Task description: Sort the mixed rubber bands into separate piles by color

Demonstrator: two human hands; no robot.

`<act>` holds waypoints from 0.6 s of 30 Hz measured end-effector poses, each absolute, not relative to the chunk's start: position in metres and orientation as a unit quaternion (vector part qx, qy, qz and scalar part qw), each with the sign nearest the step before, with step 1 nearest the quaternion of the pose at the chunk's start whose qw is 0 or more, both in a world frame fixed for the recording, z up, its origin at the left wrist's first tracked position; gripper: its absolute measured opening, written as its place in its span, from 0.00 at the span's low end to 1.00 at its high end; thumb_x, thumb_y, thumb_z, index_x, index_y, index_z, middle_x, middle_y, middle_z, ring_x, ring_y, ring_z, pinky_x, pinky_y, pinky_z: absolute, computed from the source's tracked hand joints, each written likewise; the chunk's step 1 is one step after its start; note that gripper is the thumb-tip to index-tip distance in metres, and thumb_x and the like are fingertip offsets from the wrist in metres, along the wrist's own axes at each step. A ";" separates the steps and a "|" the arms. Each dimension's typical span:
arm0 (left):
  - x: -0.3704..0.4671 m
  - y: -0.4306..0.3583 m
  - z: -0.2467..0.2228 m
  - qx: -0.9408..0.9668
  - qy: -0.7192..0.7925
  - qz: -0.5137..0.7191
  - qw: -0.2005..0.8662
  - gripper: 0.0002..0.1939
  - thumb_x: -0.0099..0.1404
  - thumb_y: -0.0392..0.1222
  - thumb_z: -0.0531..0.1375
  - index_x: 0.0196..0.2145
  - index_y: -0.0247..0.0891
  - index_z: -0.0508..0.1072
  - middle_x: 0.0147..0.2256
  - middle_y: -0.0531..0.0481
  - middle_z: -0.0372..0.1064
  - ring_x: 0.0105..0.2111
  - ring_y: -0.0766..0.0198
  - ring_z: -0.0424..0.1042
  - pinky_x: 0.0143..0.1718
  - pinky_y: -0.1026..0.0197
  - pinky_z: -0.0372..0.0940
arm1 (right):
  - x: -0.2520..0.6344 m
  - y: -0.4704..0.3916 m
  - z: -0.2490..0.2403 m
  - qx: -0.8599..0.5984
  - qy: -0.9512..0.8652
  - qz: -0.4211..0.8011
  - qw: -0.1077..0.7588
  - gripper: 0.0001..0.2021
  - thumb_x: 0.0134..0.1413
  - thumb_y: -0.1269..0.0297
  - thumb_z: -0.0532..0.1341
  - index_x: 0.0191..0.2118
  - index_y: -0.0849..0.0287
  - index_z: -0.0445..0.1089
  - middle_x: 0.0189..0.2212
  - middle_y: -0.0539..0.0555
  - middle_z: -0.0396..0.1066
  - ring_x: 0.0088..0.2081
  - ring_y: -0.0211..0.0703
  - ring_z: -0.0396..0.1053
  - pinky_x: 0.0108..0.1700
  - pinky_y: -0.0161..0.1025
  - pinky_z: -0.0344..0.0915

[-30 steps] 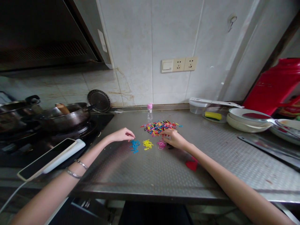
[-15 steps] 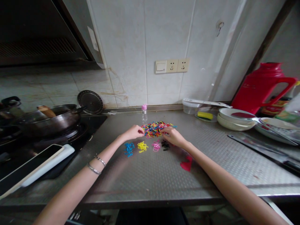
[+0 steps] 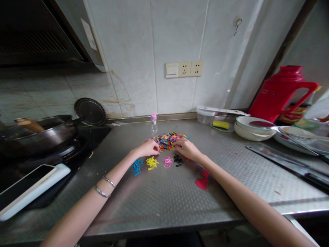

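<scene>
A heap of small multicoloured bands [image 3: 167,140] lies on the metal counter. At its left edge is my left hand [image 3: 148,149], fingers curled together; what they pinch is too small to name. My right hand [image 3: 187,149] touches the heap's right side with its fingers bent and pressed together, their tips partly hidden. Nearer me lie separate small piles: blue [image 3: 137,166], yellow [image 3: 152,162], pink [image 3: 168,161] and black [image 3: 178,160]. A red piece [image 3: 202,180] rests below my right wrist.
Behind the heap stands a small pink-topped bottle [image 3: 154,123]. A pan [image 3: 51,132] and a phone [image 3: 28,185] are at the left. Bowls [image 3: 253,132], a knife [image 3: 275,161], a yellow sponge [image 3: 221,125] and a red flask [image 3: 280,92] stand or lie at the right.
The view has shifted slightly, so most things appear further left. My left hand has moved a little toward me and rightward relative to the piles. My right hand remains at the heap.
</scene>
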State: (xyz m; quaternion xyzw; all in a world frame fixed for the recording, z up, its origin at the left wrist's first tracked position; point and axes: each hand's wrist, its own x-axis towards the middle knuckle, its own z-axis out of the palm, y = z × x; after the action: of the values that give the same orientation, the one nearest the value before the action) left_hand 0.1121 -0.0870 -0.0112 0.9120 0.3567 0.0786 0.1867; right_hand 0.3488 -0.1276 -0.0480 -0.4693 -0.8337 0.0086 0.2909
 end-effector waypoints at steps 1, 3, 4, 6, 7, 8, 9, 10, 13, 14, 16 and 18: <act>0.111 -0.088 -0.012 0.912 0.357 0.077 0.185 0.07 0.51 0.39 0.58 0.26 0.35 0.75 0.23 0.51 0.71 0.24 0.69 0.66 0.26 0.69 0.56 | 0.350 -0.126 -0.049 -0.470 -0.834 0.010 0.288 0.12 0.52 0.69 0.52 0.39 0.58 0.71 0.38 0.55 0.70 0.43 0.41 0.64 0.47 0.38 0.60; 0.109 -0.091 -0.013 0.911 0.363 0.081 0.178 0.07 0.51 0.40 0.58 0.26 0.35 0.75 0.24 0.51 0.71 0.24 0.68 0.66 0.26 0.69 0.55 | 0.351 -0.125 -0.051 -0.471 -0.835 0.011 0.284 0.12 0.51 0.70 0.52 0.39 0.58 0.70 0.38 0.55 0.70 0.43 0.41 0.64 0.47 0.38 0.59; 0.108 -0.091 -0.014 0.910 0.366 0.085 0.174 0.07 0.51 0.40 0.58 0.26 0.35 0.75 0.24 0.51 0.71 0.24 0.68 0.67 0.26 0.69 0.55 | 0.351 -0.125 -0.052 -0.471 -0.835 0.011 0.282 0.13 0.51 0.70 0.52 0.39 0.58 0.70 0.38 0.55 0.70 0.43 0.41 0.64 0.47 0.38 0.59; 0.106 -0.092 -0.016 0.908 0.374 0.091 0.168 0.07 0.51 0.39 0.57 0.26 0.35 0.74 0.24 0.51 0.71 0.24 0.68 0.66 0.26 0.69 0.56 | 0.351 -0.125 -0.052 -0.472 -0.836 0.010 0.280 0.13 0.51 0.71 0.52 0.39 0.58 0.70 0.38 0.55 0.70 0.44 0.41 0.64 0.47 0.38 0.59; 0.105 -0.092 -0.017 0.906 0.378 0.095 0.163 0.07 0.51 0.38 0.57 0.26 0.35 0.74 0.24 0.51 0.71 0.24 0.68 0.66 0.26 0.69 0.56 | 0.350 -0.126 -0.052 -0.472 -0.836 0.009 0.280 0.13 0.50 0.71 0.52 0.39 0.58 0.70 0.39 0.55 0.70 0.44 0.41 0.64 0.47 0.38 0.59; 0.105 -0.092 -0.018 0.905 0.381 0.098 0.160 0.07 0.51 0.38 0.56 0.26 0.35 0.74 0.24 0.51 0.71 0.24 0.68 0.66 0.27 0.69 0.56 | 0.350 -0.127 -0.051 -0.472 -0.836 0.008 0.281 0.13 0.50 0.71 0.53 0.39 0.58 0.70 0.39 0.55 0.70 0.43 0.41 0.64 0.47 0.38 0.59; 0.104 -0.092 -0.019 0.905 0.383 0.101 0.156 0.08 0.51 0.37 0.56 0.27 0.35 0.74 0.24 0.51 0.71 0.24 0.68 0.66 0.26 0.69 0.55 | 0.349 -0.128 -0.051 -0.472 -0.835 0.008 0.282 0.12 0.50 0.71 0.53 0.39 0.58 0.70 0.39 0.55 0.70 0.43 0.41 0.64 0.47 0.38 0.59; 0.104 -0.092 -0.019 0.904 0.384 0.105 0.153 0.08 0.51 0.37 0.56 0.27 0.35 0.74 0.24 0.51 0.71 0.24 0.68 0.66 0.26 0.69 0.55 | 0.349 -0.129 -0.050 -0.472 -0.835 0.007 0.284 0.12 0.49 0.72 0.53 0.39 0.58 0.70 0.39 0.55 0.70 0.43 0.41 0.64 0.47 0.38 0.59; 0.105 -0.093 -0.020 0.904 0.387 0.114 0.140 0.08 0.51 0.38 0.56 0.27 0.35 0.74 0.25 0.51 0.70 0.25 0.68 0.66 0.26 0.69 0.55 | 0.347 -0.131 -0.049 -0.468 -0.834 0.009 0.291 0.13 0.48 0.73 0.53 0.38 0.58 0.71 0.38 0.55 0.69 0.42 0.40 0.64 0.47 0.38 0.59; 0.105 -0.093 -0.020 0.904 0.388 0.115 0.136 0.08 0.51 0.38 0.56 0.27 0.35 0.74 0.25 0.51 0.71 0.25 0.68 0.66 0.26 0.69 0.55 | 0.346 -0.132 -0.049 -0.462 -0.837 0.011 0.292 0.13 0.47 0.73 0.53 0.38 0.58 0.71 0.38 0.55 0.70 0.42 0.40 0.64 0.46 0.38 0.59; 0.105 -0.094 -0.020 0.904 0.391 0.117 0.128 0.09 0.51 0.37 0.55 0.27 0.36 0.75 0.25 0.50 0.71 0.25 0.68 0.66 0.27 0.69 0.55 | 0.344 -0.132 -0.047 -0.448 -0.843 0.021 0.297 0.13 0.46 0.74 0.54 0.37 0.59 0.71 0.36 0.55 0.70 0.41 0.40 0.65 0.46 0.38 0.59; 0.106 -0.095 -0.020 0.901 0.397 0.119 0.125 0.09 0.51 0.37 0.55 0.27 0.36 0.74 0.25 0.50 0.71 0.25 0.68 0.66 0.27 0.69 0.55 | 0.340 -0.132 -0.045 -0.434 -0.846 0.037 0.308 0.13 0.46 0.75 0.54 0.36 0.60 0.72 0.35 0.55 0.71 0.40 0.40 0.65 0.45 0.38 0.60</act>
State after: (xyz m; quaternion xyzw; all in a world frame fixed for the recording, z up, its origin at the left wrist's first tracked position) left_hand 0.1056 -0.0949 -0.0199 0.9015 0.3971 0.1188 0.1247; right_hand 0.3403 -0.1324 -0.0451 -0.4338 -0.8460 0.0372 0.3076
